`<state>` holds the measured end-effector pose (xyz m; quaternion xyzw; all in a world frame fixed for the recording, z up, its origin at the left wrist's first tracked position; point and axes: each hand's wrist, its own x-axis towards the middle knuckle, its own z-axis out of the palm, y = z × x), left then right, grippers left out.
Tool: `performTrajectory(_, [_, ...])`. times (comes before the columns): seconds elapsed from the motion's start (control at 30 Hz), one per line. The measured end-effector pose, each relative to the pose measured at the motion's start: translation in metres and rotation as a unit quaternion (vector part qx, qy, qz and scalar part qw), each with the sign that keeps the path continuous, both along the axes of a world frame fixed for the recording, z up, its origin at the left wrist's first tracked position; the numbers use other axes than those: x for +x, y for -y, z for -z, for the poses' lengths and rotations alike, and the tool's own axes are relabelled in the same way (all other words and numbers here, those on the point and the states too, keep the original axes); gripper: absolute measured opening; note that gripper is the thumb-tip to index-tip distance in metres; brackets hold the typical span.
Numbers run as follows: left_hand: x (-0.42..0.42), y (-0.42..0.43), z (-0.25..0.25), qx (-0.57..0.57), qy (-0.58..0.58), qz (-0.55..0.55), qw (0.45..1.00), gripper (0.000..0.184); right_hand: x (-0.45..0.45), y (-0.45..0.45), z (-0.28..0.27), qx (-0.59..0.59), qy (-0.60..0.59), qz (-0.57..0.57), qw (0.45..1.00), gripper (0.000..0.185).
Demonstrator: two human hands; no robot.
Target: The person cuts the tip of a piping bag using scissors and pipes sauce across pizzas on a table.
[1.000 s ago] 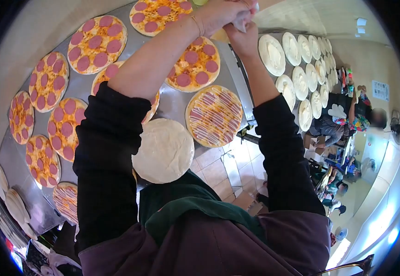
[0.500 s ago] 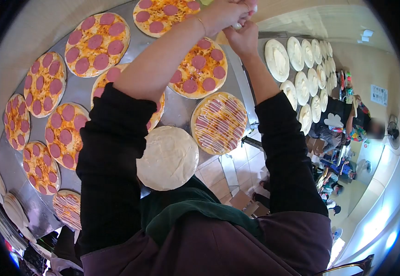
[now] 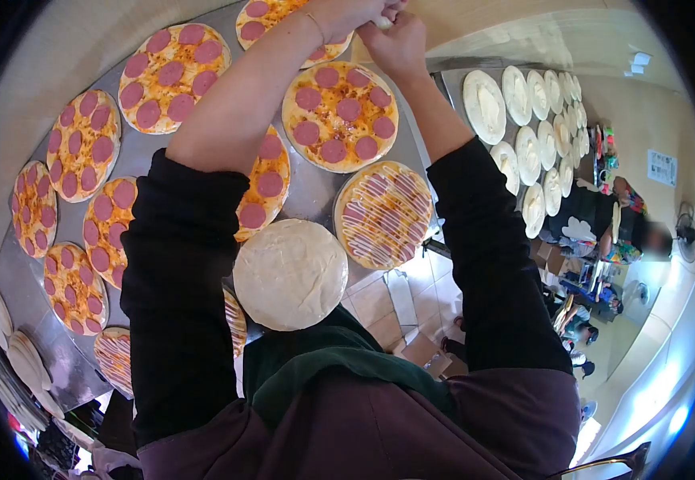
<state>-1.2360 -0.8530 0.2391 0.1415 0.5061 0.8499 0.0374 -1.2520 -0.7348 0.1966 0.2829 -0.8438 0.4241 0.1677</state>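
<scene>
At the top edge of the view, my left hand (image 3: 355,14) and my right hand (image 3: 399,42) are close together, both with fingers closed. Between them shows a bit of a white, bag-like thing (image 3: 382,22); the rest is hidden or out of frame. Below my hands lies a sausage-slice pizza (image 3: 342,117), and another pizza (image 3: 256,30) is partly behind my left forearm. Nearer my body are a pizza with white sauce stripes (image 3: 384,214) and a pale, plain round of dough (image 3: 290,274).
Several more sausage-slice pizzas (image 3: 170,74) cover the metal table (image 3: 67,372) on the left. Plates (image 3: 29,360) sit at its lower left edge. To the right, rows of dough rounds with a pale spread (image 3: 485,106) lie on another table. Other people (image 3: 603,228) work beyond it.
Both hands have moved a little left and up together, still closed around the white thing. More of the pizza below them shows. The striped pizza and plain dough stay put.
</scene>
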Motion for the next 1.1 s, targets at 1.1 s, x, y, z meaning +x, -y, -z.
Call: performTrajectory(1.1, [0.013,-0.049,0.022,0.051,0.028,0.016,0.998,0.016,0.027,-0.058,-0.021,0.156,0.092,0.035,0.983,0.033])
